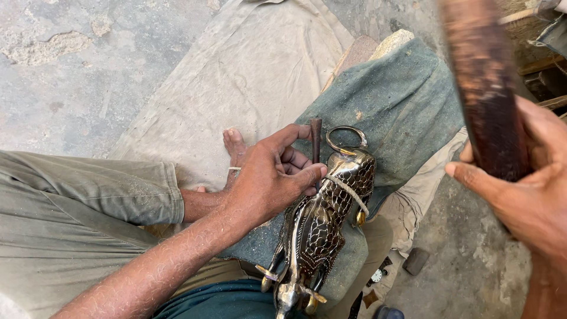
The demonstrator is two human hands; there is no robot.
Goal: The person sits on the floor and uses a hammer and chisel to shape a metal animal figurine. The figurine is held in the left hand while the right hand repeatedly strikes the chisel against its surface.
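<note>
The metal figure [322, 230], dark with a bright scale pattern, lies on a green cloth pad [401, 100] in front of me, a cord [348, 192] looped over it and a ring [346, 140] at its top. My left hand [271, 174] pinches a thin punch [316, 139] upright, its tip set against the figure. My right hand [525, 189] is closed around a dark wooden mallet [484, 82], raised well apart from the punch. A beige cloth [236, 77] covers the concrete floor [65, 71]; my bare foot [235, 147] rests on it.

A cracked concrete floor [65, 71] carries a beige cloth [248, 71]. On the cloth sits a block wrapped in green fabric [396, 100]. The brass figure [325, 224] lies on that.
</note>
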